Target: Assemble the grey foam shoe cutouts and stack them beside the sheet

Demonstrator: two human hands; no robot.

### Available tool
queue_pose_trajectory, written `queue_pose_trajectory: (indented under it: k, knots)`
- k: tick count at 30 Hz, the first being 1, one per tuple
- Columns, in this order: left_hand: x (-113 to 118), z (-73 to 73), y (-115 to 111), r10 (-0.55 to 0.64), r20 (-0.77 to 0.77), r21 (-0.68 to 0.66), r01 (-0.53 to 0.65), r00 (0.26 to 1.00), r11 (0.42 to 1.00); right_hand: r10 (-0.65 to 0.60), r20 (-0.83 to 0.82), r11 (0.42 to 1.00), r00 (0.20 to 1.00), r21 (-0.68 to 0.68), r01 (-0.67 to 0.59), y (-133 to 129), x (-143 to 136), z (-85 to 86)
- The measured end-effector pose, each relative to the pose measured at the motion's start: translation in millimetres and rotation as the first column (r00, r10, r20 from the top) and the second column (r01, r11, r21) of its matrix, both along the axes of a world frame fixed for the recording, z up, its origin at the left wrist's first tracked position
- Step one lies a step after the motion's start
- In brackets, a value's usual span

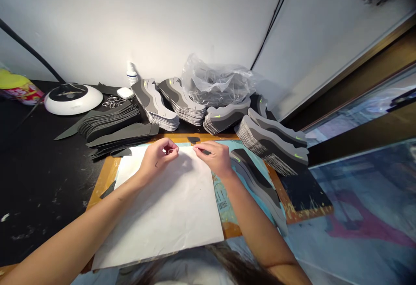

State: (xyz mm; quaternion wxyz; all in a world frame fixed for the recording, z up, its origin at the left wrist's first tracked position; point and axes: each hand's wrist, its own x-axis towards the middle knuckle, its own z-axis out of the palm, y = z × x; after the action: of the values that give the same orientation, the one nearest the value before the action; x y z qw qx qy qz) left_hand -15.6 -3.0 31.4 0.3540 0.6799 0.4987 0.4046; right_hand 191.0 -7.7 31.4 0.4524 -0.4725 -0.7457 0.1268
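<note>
A large white sheet of paper (169,215) slopes from the work board towards me, its near edge past the table edge. My left hand (159,157) is closed in a pinch at the sheet's far edge, left of its middle. Just to the right, my right hand (213,155) pinches at the same edge, fingertips a small gap from the left ones. Both seem to grip the paper, though the contact is partly hidden by the fingers. Right of the sheet lie grey shoe upper pieces (260,183) with a yellow-green swoosh, partly behind my right forearm.
Stacks of grey shoe pieces (182,100) stand along the back, with more stacked pieces (271,142) at right. Dark cut pieces (110,122) are piled at left, near a white lamp base (76,98). A clear plastic bag (221,81) sits by the wall.
</note>
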Motion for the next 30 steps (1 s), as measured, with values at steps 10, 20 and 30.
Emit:
queue_pose_trajectory:
  k: [10, 20, 30]
  knots:
    - [2, -2.0, 1, 0.021, -0.002, 0.045, -0.021, 1.0, 0.999, -0.04, -0.208, 0.996, 0.977, -0.083, 0.023, 6, -1, -3.9]
    - [13, -6.3, -3, -0.011, 0.366, -0.227, 0.101, 0.931, 0.969, 0.029, -0.596, 0.916, 0.802, -0.306, -0.26, 2, -32, -23.7]
    - [16, -7.2, -6, -0.079, 0.302, -0.248, 0.158, 0.95, 0.956, 0.028, -0.67, 0.906, 0.741, -0.297, -0.303, 2, -31, -26.1]
